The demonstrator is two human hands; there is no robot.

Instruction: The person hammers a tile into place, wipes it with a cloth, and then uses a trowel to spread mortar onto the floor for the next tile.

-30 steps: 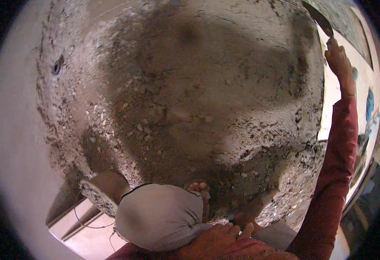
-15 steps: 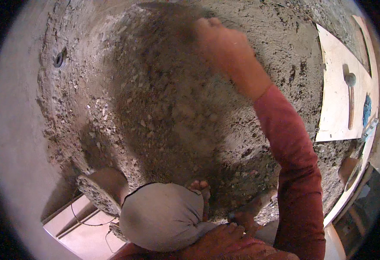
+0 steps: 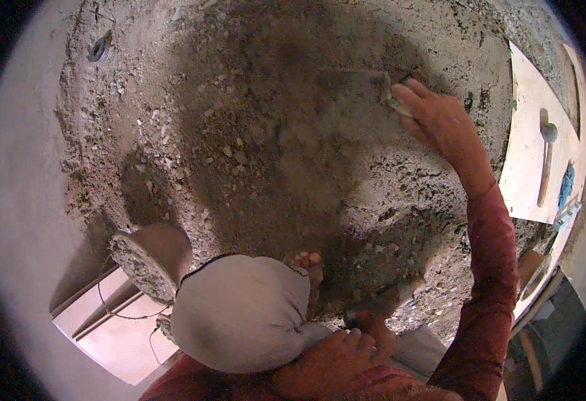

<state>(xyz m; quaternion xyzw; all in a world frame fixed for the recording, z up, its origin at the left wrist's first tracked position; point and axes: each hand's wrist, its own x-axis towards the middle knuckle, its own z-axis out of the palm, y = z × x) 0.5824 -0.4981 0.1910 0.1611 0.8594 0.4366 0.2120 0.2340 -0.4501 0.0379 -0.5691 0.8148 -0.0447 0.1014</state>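
Note:
My right hand (image 3: 438, 120) is closed round the handle of a trowel (image 3: 387, 93), whose mortar-smeared blade lies low over the rough, wet-looking mortar floor (image 3: 259, 154). Part of the blade blends into the grey-brown surface, so its full outline is hard to make out. Close to my body, my left hand (image 3: 329, 364) rests with its fingers laid out beside my grey-clad knee (image 3: 239, 314); nothing shows in it. Bare toes (image 3: 309, 260) stick out past the knee.
A mortar-crusted bucket (image 3: 162, 247) with a wire handle stands at the left, next to a pale board (image 3: 119, 334). On a pale panel (image 3: 526, 180) at the right lie a mallet (image 3: 547, 154) and a blue cloth (image 3: 566, 184). A pipe opening (image 3: 97, 49) shows at far left.
My right hand has swept right and nearer to me, from the far middle of the mortar, bringing the trowel into clearer sight. My left hand stays at my knee. The view has shifted slightly.

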